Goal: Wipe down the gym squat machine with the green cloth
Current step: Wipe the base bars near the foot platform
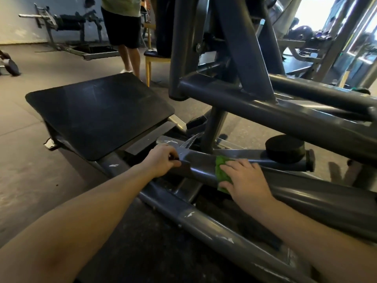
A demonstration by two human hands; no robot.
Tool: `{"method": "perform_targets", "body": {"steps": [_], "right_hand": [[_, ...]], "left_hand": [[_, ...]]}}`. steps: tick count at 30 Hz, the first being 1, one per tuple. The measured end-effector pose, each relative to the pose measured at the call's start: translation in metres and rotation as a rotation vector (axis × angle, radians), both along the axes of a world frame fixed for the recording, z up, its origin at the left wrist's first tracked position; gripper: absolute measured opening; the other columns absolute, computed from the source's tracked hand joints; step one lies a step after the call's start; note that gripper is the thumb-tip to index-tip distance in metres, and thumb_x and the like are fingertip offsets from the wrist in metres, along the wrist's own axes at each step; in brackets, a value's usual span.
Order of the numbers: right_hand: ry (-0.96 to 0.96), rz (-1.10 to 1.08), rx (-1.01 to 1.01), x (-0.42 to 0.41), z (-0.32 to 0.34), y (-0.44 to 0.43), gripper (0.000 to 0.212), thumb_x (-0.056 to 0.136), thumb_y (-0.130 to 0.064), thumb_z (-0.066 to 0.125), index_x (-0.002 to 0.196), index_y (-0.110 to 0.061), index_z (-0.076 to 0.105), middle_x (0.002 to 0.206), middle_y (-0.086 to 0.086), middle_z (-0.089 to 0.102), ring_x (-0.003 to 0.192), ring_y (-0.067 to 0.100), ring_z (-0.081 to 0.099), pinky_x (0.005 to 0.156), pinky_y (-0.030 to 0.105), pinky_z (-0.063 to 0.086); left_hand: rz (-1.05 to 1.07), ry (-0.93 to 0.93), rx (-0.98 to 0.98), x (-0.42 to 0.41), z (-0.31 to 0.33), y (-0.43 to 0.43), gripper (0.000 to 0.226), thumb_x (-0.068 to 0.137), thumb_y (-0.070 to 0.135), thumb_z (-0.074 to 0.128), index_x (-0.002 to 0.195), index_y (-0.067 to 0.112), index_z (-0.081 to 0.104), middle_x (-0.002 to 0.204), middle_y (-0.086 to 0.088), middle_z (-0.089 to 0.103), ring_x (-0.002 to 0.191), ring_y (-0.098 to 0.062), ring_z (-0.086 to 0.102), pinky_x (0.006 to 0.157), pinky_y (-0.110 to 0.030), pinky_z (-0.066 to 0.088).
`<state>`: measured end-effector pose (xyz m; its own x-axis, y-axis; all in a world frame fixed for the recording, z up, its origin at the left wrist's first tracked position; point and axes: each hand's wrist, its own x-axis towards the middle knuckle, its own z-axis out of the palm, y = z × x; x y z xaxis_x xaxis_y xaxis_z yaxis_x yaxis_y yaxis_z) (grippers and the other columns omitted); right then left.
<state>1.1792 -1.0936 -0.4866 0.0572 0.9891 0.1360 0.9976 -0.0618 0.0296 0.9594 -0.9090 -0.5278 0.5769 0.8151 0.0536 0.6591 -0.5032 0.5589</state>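
Observation:
The squat machine's grey steel frame (275,111) fills the right half of the view, with its black foot plate (98,115) tilted at centre left. My right hand (246,180) lies flat over the green cloth (222,170), pressing it onto a low grey frame bar (202,166). Most of the cloth is hidden under my palm. My left hand (163,160) grips the left end of that same bar, fingers curled over its edge. A round black rubber stopper (285,148) sits on the bar to the right of the cloth.
A person in dark shorts (124,27) stands at the back beside a yellow-legged chair (151,58). Another grey gym machine (67,27) stands by the far left wall. A lower frame rail (204,223) with chipped paint runs diagonally below my hands. Grey rubber floor (26,180) lies left.

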Motion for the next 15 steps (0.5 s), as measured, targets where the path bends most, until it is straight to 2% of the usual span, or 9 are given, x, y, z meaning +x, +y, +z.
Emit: {"method": "perform_targets", "body": {"steps": [3,7,9,11,13,15], "right_hand": [[-0.113,-0.079,-0.067,-0.011,-0.009,-0.002,0.064,0.103,-0.048,0.046,0.158,-0.022,0.029,0.165,-0.002,0.029,0.153,0.020,0.021,0.123,0.043,0.018],[-0.158,-0.049,-0.047,-0.054,-0.031,0.050,0.063,0.106,-0.042,0.041,0.160,-0.016,0.020,0.168,0.006,0.020,0.155,0.025,0.014,0.125,0.045,0.008],[-0.156,-0.067,-0.033,-0.074,-0.046,0.079,0.062,0.105,-0.040,0.046,0.158,-0.015,0.027,0.165,0.007,0.027,0.153,0.026,0.020,0.124,0.044,0.011],[-0.116,-0.058,0.002,-0.077,-0.055,0.091,0.059,0.099,-0.042,0.056,0.150,-0.014,0.045,0.156,0.008,0.044,0.147,0.027,0.036,0.120,0.043,0.024],[-0.111,-0.044,0.115,-0.068,-0.062,0.081,0.049,0.092,-0.040,0.067,0.134,-0.015,0.063,0.140,0.006,0.062,0.135,0.025,0.053,0.111,0.042,0.039],[-0.098,-0.109,0.210,-0.052,-0.063,0.062,0.039,0.094,-0.037,0.064,0.126,-0.016,0.069,0.133,0.004,0.067,0.130,0.022,0.058,0.110,0.041,0.040]], "left_hand": [[-0.069,0.024,0.012,-0.002,0.000,0.010,0.025,0.089,0.035,0.076,0.112,0.029,0.067,0.115,0.010,0.055,0.102,-0.006,0.055,0.096,-0.032,0.051],[-0.159,0.098,0.071,0.003,0.003,0.024,0.025,0.089,0.035,0.075,0.112,0.030,0.066,0.120,0.007,0.053,0.113,-0.013,0.051,0.102,-0.040,0.047],[-0.188,0.130,0.086,0.003,0.001,0.032,0.023,0.091,0.034,0.072,0.114,0.030,0.066,0.121,0.006,0.054,0.113,-0.014,0.052,0.103,-0.042,0.048],[-0.208,0.117,0.071,0.001,-0.004,0.044,0.021,0.093,0.031,0.070,0.114,0.031,0.067,0.120,0.006,0.054,0.111,-0.014,0.054,0.101,-0.044,0.050],[-0.249,0.108,0.057,0.000,-0.007,0.052,0.022,0.093,0.030,0.069,0.114,0.034,0.066,0.118,0.008,0.054,0.110,-0.013,0.054,0.101,-0.044,0.050],[-0.311,0.088,0.057,0.007,-0.003,0.057,0.023,0.094,0.032,0.068,0.115,0.038,0.064,0.118,0.010,0.052,0.110,-0.011,0.053,0.101,-0.044,0.049]]}}
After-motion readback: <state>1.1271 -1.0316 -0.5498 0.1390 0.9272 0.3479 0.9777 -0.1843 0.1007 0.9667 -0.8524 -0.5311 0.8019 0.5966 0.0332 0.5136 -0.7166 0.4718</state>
